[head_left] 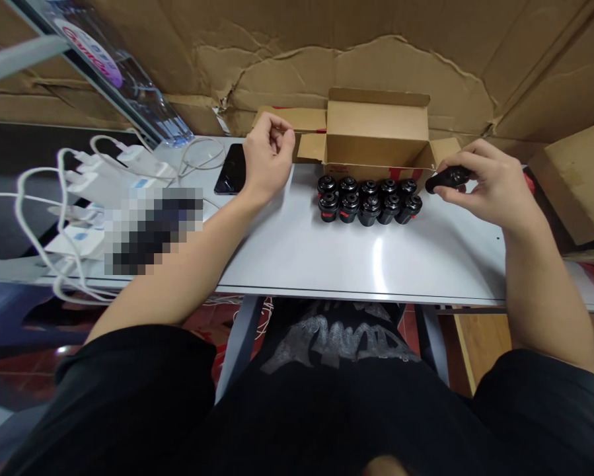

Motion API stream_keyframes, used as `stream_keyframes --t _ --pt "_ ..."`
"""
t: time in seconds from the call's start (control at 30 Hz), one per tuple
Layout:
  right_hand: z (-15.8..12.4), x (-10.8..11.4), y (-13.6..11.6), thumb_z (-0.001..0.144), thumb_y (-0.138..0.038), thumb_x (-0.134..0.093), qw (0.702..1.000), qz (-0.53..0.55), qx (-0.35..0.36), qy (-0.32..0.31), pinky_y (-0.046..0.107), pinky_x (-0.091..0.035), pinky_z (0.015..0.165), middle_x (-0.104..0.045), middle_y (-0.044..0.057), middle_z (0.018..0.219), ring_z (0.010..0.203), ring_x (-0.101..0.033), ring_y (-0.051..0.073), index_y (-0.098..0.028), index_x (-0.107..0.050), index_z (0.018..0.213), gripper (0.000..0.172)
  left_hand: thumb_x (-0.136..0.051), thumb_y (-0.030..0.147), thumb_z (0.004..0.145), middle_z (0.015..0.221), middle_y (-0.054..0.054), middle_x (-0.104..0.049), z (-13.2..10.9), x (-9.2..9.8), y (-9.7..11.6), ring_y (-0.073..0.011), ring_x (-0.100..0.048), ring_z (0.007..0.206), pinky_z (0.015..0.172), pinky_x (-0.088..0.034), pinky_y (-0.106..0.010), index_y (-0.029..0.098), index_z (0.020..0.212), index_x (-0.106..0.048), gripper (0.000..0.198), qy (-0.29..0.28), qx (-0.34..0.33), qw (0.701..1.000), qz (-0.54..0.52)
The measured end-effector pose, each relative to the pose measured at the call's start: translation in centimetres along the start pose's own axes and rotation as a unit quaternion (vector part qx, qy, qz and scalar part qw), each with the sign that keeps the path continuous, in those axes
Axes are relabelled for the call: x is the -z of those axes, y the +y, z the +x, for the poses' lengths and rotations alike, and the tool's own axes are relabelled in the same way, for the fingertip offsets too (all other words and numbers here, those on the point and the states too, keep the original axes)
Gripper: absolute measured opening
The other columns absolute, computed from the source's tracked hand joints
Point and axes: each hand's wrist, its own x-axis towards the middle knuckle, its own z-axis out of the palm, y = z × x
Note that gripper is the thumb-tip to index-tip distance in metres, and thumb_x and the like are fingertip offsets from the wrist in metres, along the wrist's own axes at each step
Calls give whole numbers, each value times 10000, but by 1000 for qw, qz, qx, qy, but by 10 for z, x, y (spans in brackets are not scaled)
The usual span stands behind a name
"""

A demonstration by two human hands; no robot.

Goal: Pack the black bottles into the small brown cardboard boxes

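On my feed, the right hand (495, 185) is at the right end of the desk (326, 258), pinching a black part (449, 179) between thumb and fingers. The fingers are closed around it, and it lies on its side in the air, just beside the end of the back row of black parts (369, 200). Those stand upright on the desk in two rows of five, with red showing on them, close together and touching or nearly so.

The left hand (269, 155) hangs near the desk's back edge, its fingers loosely curled and holding nothing I can see. It is just beside a black phone (230, 168), with an open cardboard box (376, 129) on its other side, behind the rows. Further left are white chargers (98, 185) with tangled cables (34, 225), partly behind a pixelated patch (152, 231).
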Motion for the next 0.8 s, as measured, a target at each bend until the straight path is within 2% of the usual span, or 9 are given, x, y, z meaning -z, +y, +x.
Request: stream_keyframes --t 0.07,0.13,0.23,0.3,0.43,0.6,0.7,0.8 --pt "0 -6 7 1038 -403 -913 999 9 -3 49 456 -660 781 -778 83 1163 916 -775 284 -338 -903 1272 242 -695 834 1244 930 -20 -697 -5 -2 9 -268 -720 1050 1045 -577 -524 316 1116 -661 535 6 -14 1000 10" --pt "1 -13 17 1014 -495 -1008 994 44 -20 96 454 -653 763 -800 88 1189 935 -775 285 -336 -913 1266 313 -754 830 1190 983 -57 -744 -11 -3 19 -323 -773 1085 1119 -596 -581 314 1085 -695 530 2 -20 1000 10" --pt "2 -21 29 898 -674 -1148 981 139 -72 117 489 -677 781 -848 103 1235 937 -795 294 -318 -903 1256 561 -761 848 1157 949 -59 -736 -17 -7 29 -318 -767 994 1099 -626 -571 313 1097 -743 539 -16 -4 1000 -20" --pt "2 -23 28 834 -739 -1177 972 182 -102 110 551 -709 831 -877 108 1204 934 -816 322 -316 -874 1239 660 -751 884 1139 896 -41 -704 -19 -11 29 -277 -701 889 1003 -626 -509 319 1117 -754 565 -29 12 998 -50" --pt "1 -17 13 929 -670 -1115 968 190 -145 79 747 -774 1039 -905 160 1313 1137 -892 459 -353 -848 1305 559 -720 985 1092 843 -11 -627 -23 -22 24 -233 -570 797 863 -557 -438 329 1122 -732 657 -39 53 992 -104" --pt "2 -11 19 894 -554 -1061 963 191 -170 87 807 -805 1072 -887 213 1431 1292 -901 516 -326 -818 1352 566 -699 1065 1051 863 -13 -611 -30 -40 18 -235 -570 823 826 -511 -425 316 1109 -680 752 -39 101 985 -136" --pt "11 -8 29 952 -676 -1013 966 166 -191 61 813 -766 1144 -869 198 1556 1386 -868 511 -374 -808 1479 641 -719 1043 1059 883 -17 -626 -32 -46 16 -227 -578 815 809 -511 -420 310 1114 -673 737 -46 110 982 -147" --pt "30 -5 29 934 -855 -1010 959 139 -246 2 872 -699 1178 -833 133 1702 1514 -775 562 -487 -766 1678 865 -774 981 1078 889 -24 -647 -35 -47 17 -227 -600 814 796 -542 -417 308 1089 -676 680 -50 116 978 -165"
